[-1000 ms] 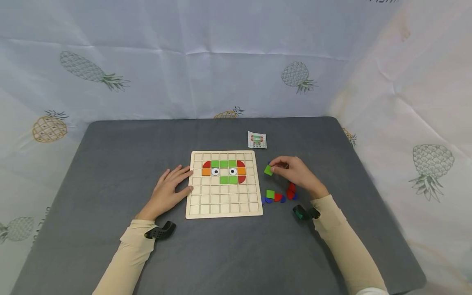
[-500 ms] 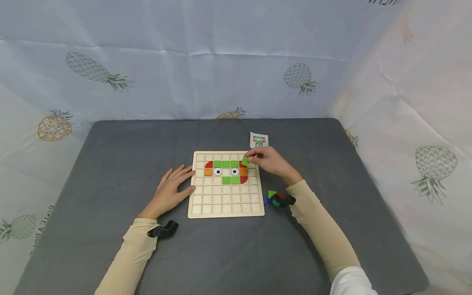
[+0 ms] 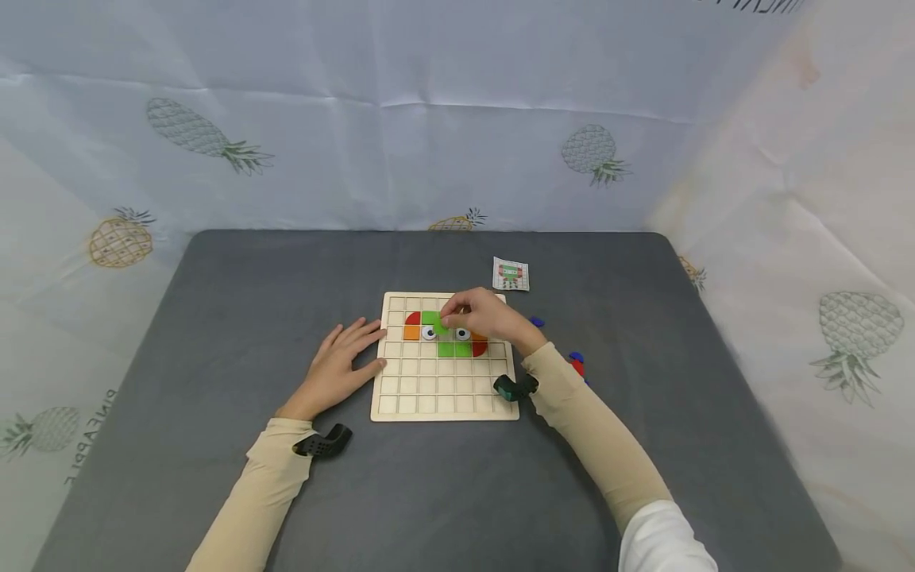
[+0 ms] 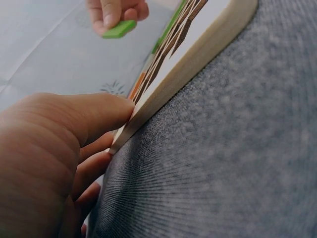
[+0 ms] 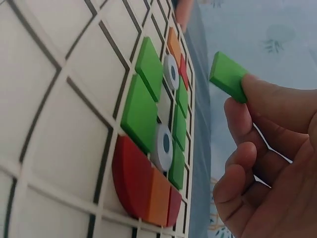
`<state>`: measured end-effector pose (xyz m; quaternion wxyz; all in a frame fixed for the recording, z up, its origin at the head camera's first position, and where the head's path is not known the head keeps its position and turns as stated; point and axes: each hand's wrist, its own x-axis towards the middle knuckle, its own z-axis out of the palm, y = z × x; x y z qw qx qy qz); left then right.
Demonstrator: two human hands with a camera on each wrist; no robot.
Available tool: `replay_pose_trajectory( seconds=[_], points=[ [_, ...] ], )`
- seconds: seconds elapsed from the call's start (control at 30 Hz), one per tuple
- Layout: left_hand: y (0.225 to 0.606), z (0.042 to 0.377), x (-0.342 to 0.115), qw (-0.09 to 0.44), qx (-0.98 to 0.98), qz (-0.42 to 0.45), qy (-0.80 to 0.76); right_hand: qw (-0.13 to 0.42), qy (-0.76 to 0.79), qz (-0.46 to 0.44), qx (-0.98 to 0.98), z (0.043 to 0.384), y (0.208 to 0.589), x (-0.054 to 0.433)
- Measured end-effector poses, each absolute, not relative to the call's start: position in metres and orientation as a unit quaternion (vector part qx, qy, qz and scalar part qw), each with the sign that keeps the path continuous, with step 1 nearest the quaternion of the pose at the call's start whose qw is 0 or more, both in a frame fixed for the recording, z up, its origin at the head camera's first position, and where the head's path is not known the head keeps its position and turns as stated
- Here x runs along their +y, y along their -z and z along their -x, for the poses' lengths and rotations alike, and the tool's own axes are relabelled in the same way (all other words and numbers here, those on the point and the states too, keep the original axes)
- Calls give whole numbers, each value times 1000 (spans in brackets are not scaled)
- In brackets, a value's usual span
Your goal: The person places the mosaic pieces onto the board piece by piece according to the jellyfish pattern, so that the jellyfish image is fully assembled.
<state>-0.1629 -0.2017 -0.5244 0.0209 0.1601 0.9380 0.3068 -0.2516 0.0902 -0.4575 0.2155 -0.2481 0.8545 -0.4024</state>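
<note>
A square wooden grid board (image 3: 415, 388) lies on the table with green, red and orange tiles and two eye discs set in its upper rows. My right hand (image 3: 486, 314) pinches a green square tile (image 5: 229, 75) between thumb and index finger, held above the board near the eye discs. In the left wrist view that tile shows raised off the grid. With fingers spread, my left hand (image 3: 339, 369) rests on the table, thumb and fingertips touching the board's left edge. The right hand hides part of the upper tile row in the head view.
A small printed picture card (image 3: 511, 275) lies behind the board's right corner. Red pieces (image 3: 577, 366) and a blue piece (image 3: 538, 322) lie on the grey table (image 3: 429, 500) to the right, partly behind the right forearm. A patterned cloth (image 3: 457, 159) hangs behind the table.
My right hand has carried the green tile from the table right of the board leftward over its upper rows. The left hand has stayed at the board's left edge.
</note>
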Motion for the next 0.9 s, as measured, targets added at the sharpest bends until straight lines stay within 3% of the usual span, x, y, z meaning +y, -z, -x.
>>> replay_pose_trajectory(
  seconds=[0.33,0.9],
  points=[
    [527,162,-199,19,937,-160,-311,242,377,259,856,248,469,74],
    [525,162,-198,19,937,-155,-313,221,309,287,879,243,478,63]
  ],
)
